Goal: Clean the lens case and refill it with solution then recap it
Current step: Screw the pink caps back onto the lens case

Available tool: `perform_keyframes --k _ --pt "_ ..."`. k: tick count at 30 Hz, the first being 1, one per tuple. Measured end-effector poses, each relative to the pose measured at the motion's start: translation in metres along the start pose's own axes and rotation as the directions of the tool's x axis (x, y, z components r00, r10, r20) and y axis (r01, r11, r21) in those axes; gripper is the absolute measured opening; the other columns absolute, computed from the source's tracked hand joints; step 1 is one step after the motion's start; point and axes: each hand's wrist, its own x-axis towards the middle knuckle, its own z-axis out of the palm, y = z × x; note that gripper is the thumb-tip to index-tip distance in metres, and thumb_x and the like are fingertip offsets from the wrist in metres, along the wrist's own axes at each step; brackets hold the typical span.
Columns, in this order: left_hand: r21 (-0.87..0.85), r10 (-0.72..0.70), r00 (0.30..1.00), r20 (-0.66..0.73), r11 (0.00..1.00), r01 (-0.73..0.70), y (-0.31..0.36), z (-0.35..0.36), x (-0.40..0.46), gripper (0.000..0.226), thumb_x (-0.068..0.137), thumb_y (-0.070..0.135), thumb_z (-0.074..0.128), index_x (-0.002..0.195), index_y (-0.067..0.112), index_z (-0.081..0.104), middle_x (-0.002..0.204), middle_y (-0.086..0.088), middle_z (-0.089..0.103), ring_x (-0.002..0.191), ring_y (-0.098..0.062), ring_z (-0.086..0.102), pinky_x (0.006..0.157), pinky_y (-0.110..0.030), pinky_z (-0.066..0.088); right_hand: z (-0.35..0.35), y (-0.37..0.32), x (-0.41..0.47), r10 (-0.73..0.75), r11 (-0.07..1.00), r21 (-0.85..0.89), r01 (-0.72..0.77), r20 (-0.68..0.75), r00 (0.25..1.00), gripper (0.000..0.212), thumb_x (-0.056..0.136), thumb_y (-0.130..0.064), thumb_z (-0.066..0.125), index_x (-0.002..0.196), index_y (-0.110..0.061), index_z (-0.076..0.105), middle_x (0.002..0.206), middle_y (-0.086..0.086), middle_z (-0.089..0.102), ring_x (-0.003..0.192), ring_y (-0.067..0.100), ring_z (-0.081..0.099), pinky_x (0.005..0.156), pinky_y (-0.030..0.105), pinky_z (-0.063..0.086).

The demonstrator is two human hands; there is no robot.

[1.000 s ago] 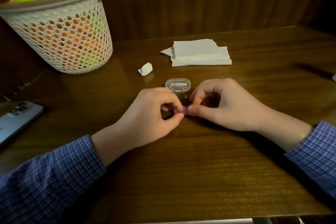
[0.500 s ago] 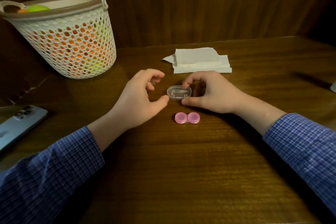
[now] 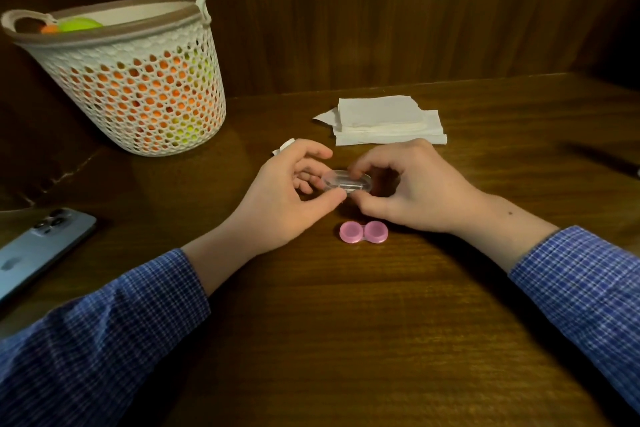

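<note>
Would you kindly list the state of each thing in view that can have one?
pink lens case: capped, lying on the table, untouched.
clear oval box: held by both hands.
left hand: pinching the box.
right hand: gripping the box.
tissues: stacked, folded.
basket: upright, filled.
phone: face down.

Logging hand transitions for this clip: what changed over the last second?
Both hands let go of the pink lens case, now lying on the table, and moved away to the clear oval box; left hand and right hand now pinch it. Basket, tissues, phone unchanged.
</note>
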Motion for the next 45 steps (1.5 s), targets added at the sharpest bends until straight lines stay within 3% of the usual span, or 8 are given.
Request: perform_keyframes --k 9,15,25,30,35,39,41,45 --pt "-0.119 -0.023 1.000 -0.012 0.993 0.021 0.003 -0.002 -0.001 0.048 0.081 0.017 0.086 0.120 0.020 0.060 0.099 0.006 0.076 0.092 -0.007 0.073 0.079 -0.021 0.060 -0.006 -0.018 0.001 -0.099 0.977 -0.184 0.105 0.042 0.994 0.033 0.091 -0.045 0.063 0.108 -0.022 0.082 0.097 -0.006 0.080 0.084 0.010 0.073 0.072 0.034 0.062" --pt "-0.179 -0.073 0.997 0.027 0.981 0.077 0.000 0.002 0.000 0.047 0.080 0.009 0.086 0.115 0.014 0.055 0.094 0.002 0.077 0.088 -0.010 0.074 0.076 -0.019 0.059 -0.005 -0.026 0.001 -0.070 0.945 -0.311 0.103 0.116 0.991 0.050 0.091 -0.055 0.039 0.090 -0.027 0.080 0.079 -0.007 0.075 0.073 0.011 0.067 0.067 0.032 0.055" --pt "-0.209 -0.088 0.993 0.076 0.973 0.102 -0.003 0.000 0.002 0.046 0.083 0.007 0.083 0.116 0.015 0.053 0.100 0.007 0.077 0.091 -0.014 0.075 0.080 -0.022 0.061 -0.002 -0.027 0.001 -0.082 0.930 -0.348 0.114 0.106 0.991 0.051 0.094 -0.054 0.035 0.090 -0.027 0.078 0.077 -0.008 0.073 0.070 0.011 0.065 0.066 0.030 0.054" --pt "-0.242 -0.103 0.991 0.085 0.963 0.121 -0.005 0.000 0.003 0.048 0.083 0.007 0.084 0.116 0.017 0.051 0.101 0.004 0.078 0.093 -0.016 0.076 0.084 -0.026 0.061 0.002 -0.026 0.001 -0.101 0.921 -0.371 0.121 0.072 0.992 0.041 0.098 -0.047 0.044 0.091 -0.026 0.079 0.076 -0.009 0.072 0.070 0.011 0.065 0.068 0.031 0.056" --pt "-0.268 -0.130 0.985 0.114 0.950 0.157 -0.005 -0.001 0.003 0.057 0.081 0.009 0.085 0.123 0.020 0.048 0.103 0.009 0.078 0.095 -0.014 0.075 0.083 -0.023 0.060 -0.005 -0.021 -0.001 -0.107 0.974 -0.199 0.108 0.014 0.994 0.041 0.094 -0.050 0.050 0.102 -0.025 0.082 0.085 -0.008 0.078 0.075 0.009 0.069 0.067 0.031 0.059" --pt "-0.251 -0.117 0.978 0.170 0.955 0.158 -0.006 -0.005 0.004 0.066 0.079 0.011 0.087 0.128 0.026 0.046 0.107 0.008 0.077 0.100 -0.014 0.074 0.084 -0.023 0.059 -0.007 -0.006 -0.006 0.006 1.000 -0.026 -0.007 -0.034 0.999 0.027 0.097 -0.039 0.060 0.114 -0.027 0.078 0.096 -0.022 0.076 0.087 0.002 0.070 0.070 0.017 0.057" --pt "-0.260 -0.104 0.974 0.200 0.953 0.155 -0.006 -0.006 0.004 0.068 0.080 0.010 0.086 0.130 0.029 0.045 0.110 0.007 0.077 0.103 -0.016 0.073 0.087 -0.024 0.059 -0.006 0.000 -0.009 0.118 0.987 0.123 -0.108 -0.077 0.990 0.022 0.099 -0.036 0.060 0.110 -0.029 0.078 0.083 -0.029 0.073 0.079 0.000 0.070 0.066 0.013 0.054" --pt "-0.256 -0.068 0.972 0.224 0.958 0.126 -0.006 -0.008 0.003 0.070 0.081 0.009 0.085 0.133 0.031 0.044 0.114 0.008 0.078 0.107 -0.016 0.072 0.091 -0.027 0.059 -0.002 0.006 -0.006 0.326 0.899 0.341 -0.275 -0.102 0.940 0.022 0.102 -0.029 0.061 0.092 -0.025 0.079 0.084 -0.009 0.079 0.057 0.007 0.067 0.059 0.017 0.055"
